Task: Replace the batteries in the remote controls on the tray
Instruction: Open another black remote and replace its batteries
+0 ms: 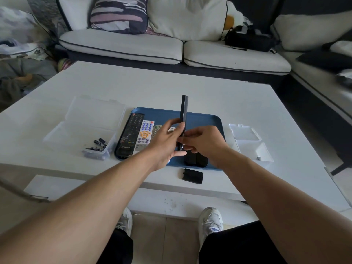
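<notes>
Head view: upright black remote (184,109) between left-hand fingers (181,128).

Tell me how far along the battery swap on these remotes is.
Partly done. A back cover lies off on the table. The left hand holds a black remote upright while the right hand works at its lower end. The other remotes on the tray remain.

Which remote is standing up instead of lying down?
The slim black remote in the left hand. It points up above the tray; the others lie flat.
</notes>
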Demonstrator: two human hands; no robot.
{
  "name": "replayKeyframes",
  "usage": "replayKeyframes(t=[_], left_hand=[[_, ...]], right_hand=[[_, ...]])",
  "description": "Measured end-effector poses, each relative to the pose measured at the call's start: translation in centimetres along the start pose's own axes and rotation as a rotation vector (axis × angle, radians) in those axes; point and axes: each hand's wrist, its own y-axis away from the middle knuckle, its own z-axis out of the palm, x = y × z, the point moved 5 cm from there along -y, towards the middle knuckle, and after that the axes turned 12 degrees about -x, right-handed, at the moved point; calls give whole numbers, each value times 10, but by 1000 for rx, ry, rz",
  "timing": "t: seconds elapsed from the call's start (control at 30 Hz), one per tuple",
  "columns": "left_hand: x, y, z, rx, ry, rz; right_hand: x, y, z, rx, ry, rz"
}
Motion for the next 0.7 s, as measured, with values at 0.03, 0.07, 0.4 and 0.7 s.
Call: replayKeyframes(t=[0.03,0.07,0.4,0.7], left_hand=[[1,0,0,3,-4,-2],[1,0,1,10,-5,-3],[1,-7,-25,147,125,-75],[6,1,-16,67,151,-160]], right_hand=[[0,0,0,-18,-2,13],[1,-1,0,-37,0,21],[-5,-2,-4,-99,-521,86],[-19,1,11,-89,595,-243]])
